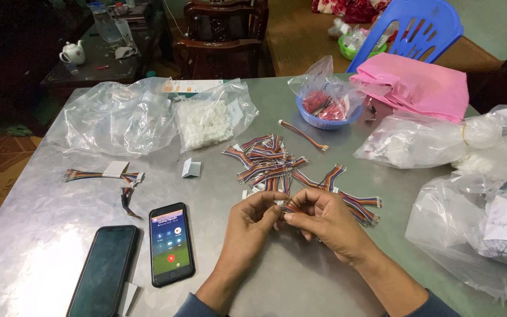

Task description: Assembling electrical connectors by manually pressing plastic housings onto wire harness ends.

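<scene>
Head view: the left hand (pixel 252 214) and the right hand (pixel 324 216) meet over the metal table (pixel 42 235) — fingertips of both pinched shut on one short rainbow cable (pixel 290 207), lying left-right between them — the cable pile (pixel 268 161) just beyond.

A: Where does the table (pixel 300 282) offer free passage?

B: Bare metal lies between the hands and the near edge, and at the far left in front of the empty clear bag (pixel 115 117).

A: What blocks the left hand (pixel 252 218)?

B: Two phones (pixel 171 243) lie just beside its forearm; a small cable bundle (pixel 104 174) sits beyond them.

A: And the right hand (pixel 324 217)?

B: The crumpled plastic bags (pixel 482 229) crowd the right edge. A narrow strip remains between them and the forearm.

A: Straight ahead?

B: The pile of ribbon cables (pixel 271 161) touches the fingertips; behind it stand a bag of white parts (pixel 206 120) and a blue bowl (pixel 327 120).
</scene>
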